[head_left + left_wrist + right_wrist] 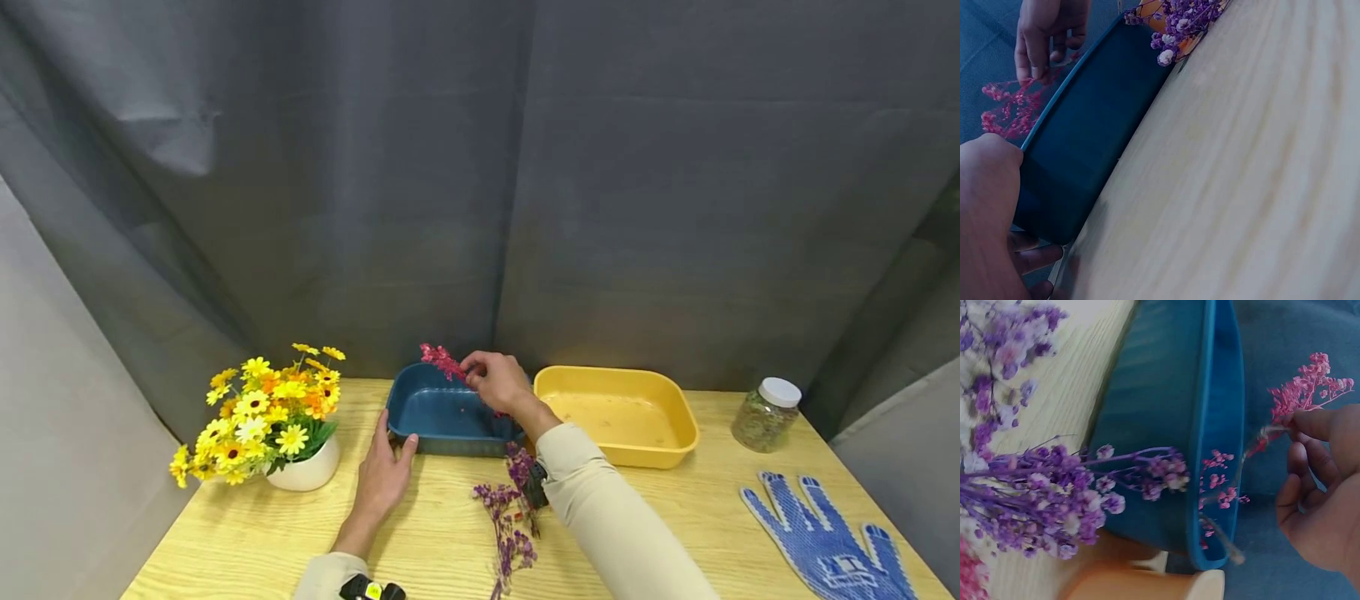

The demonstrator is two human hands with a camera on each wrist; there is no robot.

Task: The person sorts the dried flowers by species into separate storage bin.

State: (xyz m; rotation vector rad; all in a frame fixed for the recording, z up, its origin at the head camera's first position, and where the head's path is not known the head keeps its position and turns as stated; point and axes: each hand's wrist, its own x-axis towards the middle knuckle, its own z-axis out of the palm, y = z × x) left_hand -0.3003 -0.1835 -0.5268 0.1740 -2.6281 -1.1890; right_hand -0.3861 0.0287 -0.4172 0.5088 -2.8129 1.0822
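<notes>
Pinched between my right hand's [501,385] thumb and fingers is a sprig of small pink dried flowers [441,360], raised over the dark blue plastic tray [457,447]. In the right wrist view its thin stem [1249,453] slants down toward the tray, where more pink blossoms [1225,497] show at the rim. My left hand [382,477] grips the tray's near left corner, the thumb on the front and the other fingers along the left side. Purple dried flowers [513,547] lie on the table in front of the tray, partly hidden by my right sleeve.
A yellow tray [626,457] stands right of the blue one. Left is a white pot [307,472] of yellow artificial daisies [258,412]. On the right are a white-lidded jar [765,417] and a blue-and-white glove [832,546]. A dark curtain [480,183] hangs behind the table.
</notes>
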